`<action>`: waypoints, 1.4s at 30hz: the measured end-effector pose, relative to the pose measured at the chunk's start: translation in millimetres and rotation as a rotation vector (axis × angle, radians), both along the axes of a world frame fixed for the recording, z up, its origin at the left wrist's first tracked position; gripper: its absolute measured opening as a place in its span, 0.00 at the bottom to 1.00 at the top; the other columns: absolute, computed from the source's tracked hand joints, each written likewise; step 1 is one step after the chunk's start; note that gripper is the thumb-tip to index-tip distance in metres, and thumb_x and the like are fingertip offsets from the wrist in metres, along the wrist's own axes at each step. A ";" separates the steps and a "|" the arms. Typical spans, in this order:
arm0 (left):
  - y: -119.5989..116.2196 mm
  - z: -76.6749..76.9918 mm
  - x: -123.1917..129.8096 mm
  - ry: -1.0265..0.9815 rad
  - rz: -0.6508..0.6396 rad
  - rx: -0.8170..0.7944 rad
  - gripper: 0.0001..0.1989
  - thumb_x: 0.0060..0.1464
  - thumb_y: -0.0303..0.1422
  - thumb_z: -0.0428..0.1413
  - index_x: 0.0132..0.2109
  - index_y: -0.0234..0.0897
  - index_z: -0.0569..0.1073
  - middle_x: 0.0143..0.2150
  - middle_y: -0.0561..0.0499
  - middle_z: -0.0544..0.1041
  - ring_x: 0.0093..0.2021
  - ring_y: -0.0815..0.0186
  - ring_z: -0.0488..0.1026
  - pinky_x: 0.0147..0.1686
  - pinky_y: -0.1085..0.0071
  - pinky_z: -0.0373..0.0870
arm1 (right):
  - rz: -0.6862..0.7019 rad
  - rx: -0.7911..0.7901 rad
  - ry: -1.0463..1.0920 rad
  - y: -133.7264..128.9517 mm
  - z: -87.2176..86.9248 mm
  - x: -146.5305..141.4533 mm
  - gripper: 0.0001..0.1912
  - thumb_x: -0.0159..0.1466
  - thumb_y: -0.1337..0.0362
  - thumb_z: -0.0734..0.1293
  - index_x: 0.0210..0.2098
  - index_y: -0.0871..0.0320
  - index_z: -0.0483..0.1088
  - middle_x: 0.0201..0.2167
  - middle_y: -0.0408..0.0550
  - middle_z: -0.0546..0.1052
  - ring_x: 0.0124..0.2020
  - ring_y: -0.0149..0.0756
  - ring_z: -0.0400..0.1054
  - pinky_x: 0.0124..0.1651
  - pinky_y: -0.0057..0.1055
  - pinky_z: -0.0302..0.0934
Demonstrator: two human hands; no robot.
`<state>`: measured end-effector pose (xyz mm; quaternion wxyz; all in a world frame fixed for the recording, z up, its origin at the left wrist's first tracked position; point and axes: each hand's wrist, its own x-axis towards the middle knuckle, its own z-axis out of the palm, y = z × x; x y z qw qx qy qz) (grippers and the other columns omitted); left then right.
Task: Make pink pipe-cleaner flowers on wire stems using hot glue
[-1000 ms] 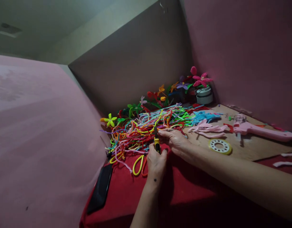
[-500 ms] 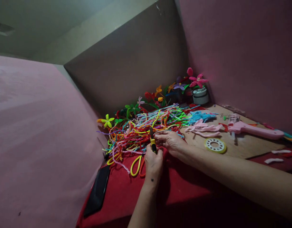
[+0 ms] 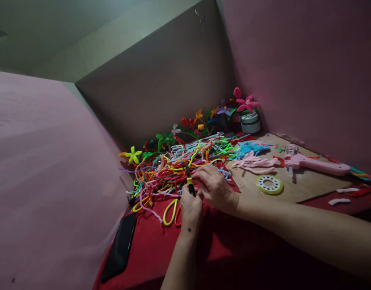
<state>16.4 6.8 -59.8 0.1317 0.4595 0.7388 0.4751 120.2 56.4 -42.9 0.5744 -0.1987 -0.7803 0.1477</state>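
Observation:
My left hand (image 3: 191,207) is closed round the yellow-and-black handles of a pair of pliers (image 3: 190,184), whose dark jaws point up and away from me. A thin wire (image 3: 170,176) runs leftward from the jaws above the pile. Close beside the jaws on the right, my right hand (image 3: 215,187) has its fingers bent and pinched at the wire. Its fingertips are partly hidden. Just beyond both hands lies a tangled heap of coloured pipe cleaners (image 3: 173,167). Scissors with yellow and orange handles (image 3: 170,212) lie left of my left wrist.
A black phone (image 3: 119,245) lies on the red cloth (image 3: 149,249) at left. On the wooden board (image 3: 303,189) are a tape roll (image 3: 269,184), a pink glue gun (image 3: 318,164), and pink (image 3: 254,162) and blue pipe-cleaner pieces (image 3: 252,149). Pipe-cleaner flowers (image 3: 247,104) stand along the back wall.
My right hand has gone from stretched-out fingers under the wire to bent fingers, drawn in beside the pliers. The left hand keeps its hold. The whole view has shifted slightly.

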 end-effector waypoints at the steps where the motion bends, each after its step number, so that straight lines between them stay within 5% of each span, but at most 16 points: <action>1: -0.2 0.7 0.6 0.006 0.000 -0.004 0.09 0.43 0.33 0.55 0.33 0.37 0.65 0.25 0.53 0.70 0.27 0.66 0.67 0.30 0.70 0.62 | -0.096 0.103 -0.052 2.6 2.4 0.6 0.09 0.60 0.71 0.59 0.35 0.62 0.70 0.35 0.53 0.73 0.39 0.39 0.62 0.45 0.36 0.56; 6: -2.5 4.5 5.7 0.052 0.010 -0.034 0.06 0.45 0.32 0.52 0.32 0.37 0.64 0.25 0.53 0.68 0.26 0.65 0.66 0.30 0.69 0.61 | -0.369 0.210 -0.271 17.4 4.8 0.4 0.09 0.62 0.68 0.60 0.39 0.62 0.70 0.34 0.53 0.73 0.36 0.39 0.62 0.41 0.34 0.53; 18: -10.1 7.3 5.6 0.173 -0.026 -0.097 0.11 0.46 0.30 0.51 0.40 0.37 0.69 0.34 0.46 0.72 0.38 0.59 0.69 0.36 0.66 0.62 | -0.265 0.213 -0.401 23.0 11.7 11.0 0.09 0.60 0.71 0.59 0.30 0.60 0.71 0.26 0.47 0.74 0.30 0.33 0.66 0.31 0.27 0.50; 30: -7.7 2.4 -2.0 0.093 -0.037 -0.122 0.10 0.45 0.31 0.52 0.38 0.36 0.70 0.28 0.50 0.74 0.30 0.64 0.70 0.30 0.71 0.63 | -0.184 0.125 -0.607 21.0 30.7 15.6 0.10 0.58 0.72 0.57 0.33 0.60 0.70 0.31 0.48 0.76 0.34 0.36 0.70 0.29 0.28 0.51; 42: 14.4 13.5 -10.3 -0.027 -0.130 -0.153 0.08 0.37 0.30 0.56 0.25 0.37 0.63 0.19 0.58 0.64 0.20 0.71 0.63 0.21 0.75 0.58 | -0.274 0.030 -0.744 41.3 35.6 5.6 0.13 0.57 0.71 0.58 0.37 0.57 0.71 0.36 0.51 0.77 0.36 0.41 0.72 0.30 0.29 0.57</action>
